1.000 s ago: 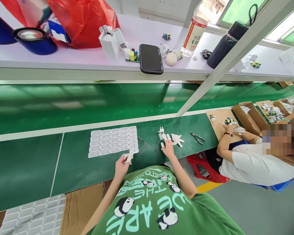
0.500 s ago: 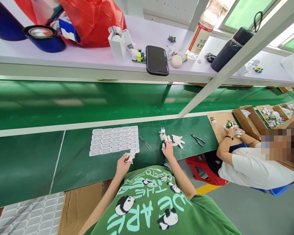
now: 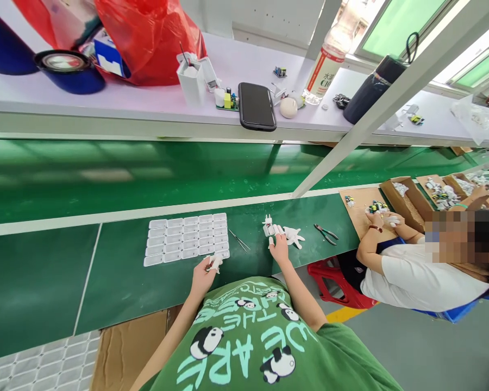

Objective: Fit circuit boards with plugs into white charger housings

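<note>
My left hand (image 3: 204,273) is closed beside the near right corner of a block of white plastic cases (image 3: 186,239). White covers sit on its fingertips, and what they pinch, if anything, is too small to tell. My right hand (image 3: 280,250), also with white fingertip covers, rests with fingers apart just below a white plug housing (image 3: 268,226) with pins pointing away. Its fingertips are at the housing's near edge; whether they touch it I cannot tell. A crumpled white glove (image 3: 294,237) lies right of that hand. Metal tweezers (image 3: 239,240) lie between the hands.
Pliers (image 3: 326,234) lie on the green bench (image 3: 122,271) to the right. Beyond them a co-worker (image 3: 426,271) handles circuit boards near cardboard boxes (image 3: 407,202). A slanted post (image 3: 342,141) rises to the shelf (image 3: 146,103), which holds a phone (image 3: 257,106) and a bottle (image 3: 328,60).
The view has shifted slightly, so shelf and bench items appear a little lower and further left. Both hands stay in nearly the same places, with only slight finger movement.
</note>
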`<state>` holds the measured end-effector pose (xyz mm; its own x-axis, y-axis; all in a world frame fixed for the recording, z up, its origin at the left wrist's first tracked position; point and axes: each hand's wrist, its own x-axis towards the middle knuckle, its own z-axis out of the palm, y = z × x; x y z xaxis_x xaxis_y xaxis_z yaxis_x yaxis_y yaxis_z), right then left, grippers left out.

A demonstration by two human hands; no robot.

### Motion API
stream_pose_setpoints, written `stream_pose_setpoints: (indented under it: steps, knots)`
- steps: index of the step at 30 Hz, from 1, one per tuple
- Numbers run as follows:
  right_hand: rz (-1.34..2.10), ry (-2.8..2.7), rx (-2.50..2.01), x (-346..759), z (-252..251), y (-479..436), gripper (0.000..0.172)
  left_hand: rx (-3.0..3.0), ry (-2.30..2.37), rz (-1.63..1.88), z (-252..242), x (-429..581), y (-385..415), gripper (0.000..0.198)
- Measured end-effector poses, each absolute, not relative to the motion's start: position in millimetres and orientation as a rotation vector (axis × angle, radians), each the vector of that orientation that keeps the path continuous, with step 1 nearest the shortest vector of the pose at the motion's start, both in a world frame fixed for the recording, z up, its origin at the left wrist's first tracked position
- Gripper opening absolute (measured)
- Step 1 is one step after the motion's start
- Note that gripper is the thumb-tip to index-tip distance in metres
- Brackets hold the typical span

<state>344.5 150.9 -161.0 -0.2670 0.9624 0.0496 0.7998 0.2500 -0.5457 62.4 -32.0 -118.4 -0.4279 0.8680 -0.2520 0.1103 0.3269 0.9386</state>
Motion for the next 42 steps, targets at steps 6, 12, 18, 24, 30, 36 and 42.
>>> stream_pose_setpoints:
  steps: [6,12,18,24,30,36,42]
  knots:
    - [0.664,-2.111,-1.641,332.4,-164.9,153.4,0.03,0.889,1.792,1.162,-117.7,61.9,-33.2,0.026]
    - [0.836,-1.898,-1.656,319.5,-151.4,162.0,0.033,0.959,1.807,1.158,-109.6,61.2,-28.9,0.027]
    - [1.115,-1.603,-1.534,299.9,-102.5,164.9,0.031,1.13,1.786,1.2,-74.2,72.1,-8.7,0.032]
    - [1.564,-1.271,-1.178,273.3,0.6,116.6,0.044,1.429,1.7,1.294,18.3,91.3,-1.1,0.053]
    - [2.004,-0.997,-0.91,261.9,98.5,68.7,0.048,1.788,1.485,1.507,78.0,97.5,8.1,0.066]
    - [2.148,-0.846,-0.813,251.0,118.9,61.0,0.042,1.878,1.436,1.619,89.5,97.9,10.6,0.063]
    - [2.168,-0.907,-0.834,250.8,110.7,58.5,0.046,1.904,1.447,1.6,86.7,97.6,10.4,0.066]
